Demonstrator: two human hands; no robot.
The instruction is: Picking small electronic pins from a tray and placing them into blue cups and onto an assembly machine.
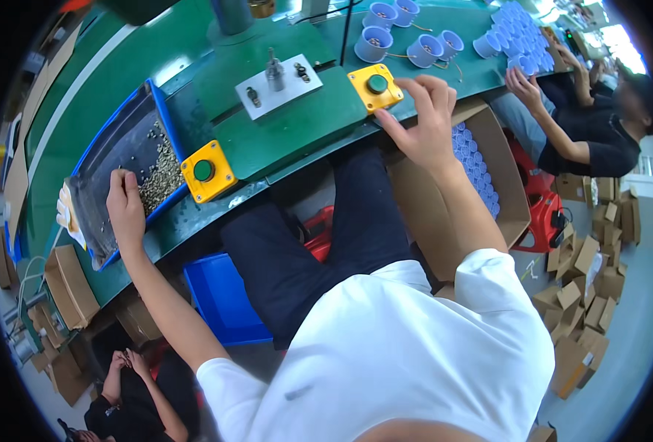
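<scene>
My left hand [126, 205] is over the blue-edged tray [166, 110], its thumb and fingertips pinched together. Whatever is between those fingertips is too small to make out. A heap of small brass-coloured metal parts [161, 173] lies along the tray's right side. My right hand [431, 125] has its thumb and fingers apart and holds nothing, at the right edge of a yellow box with a green button [376, 84]. A matching yellow button box [203, 172] sits beside the tray. Between the two boxes, a metal plate [262, 102] carries an upright pin fixture [274, 72].
Pale blue cups [424, 50] stand at the back right, with a large cluster of cups [517, 37] farther along. Below the bench are a cardboard box [507, 166] of blue pieces and a blue bin [227, 302]. Co-workers sit at right and lower left.
</scene>
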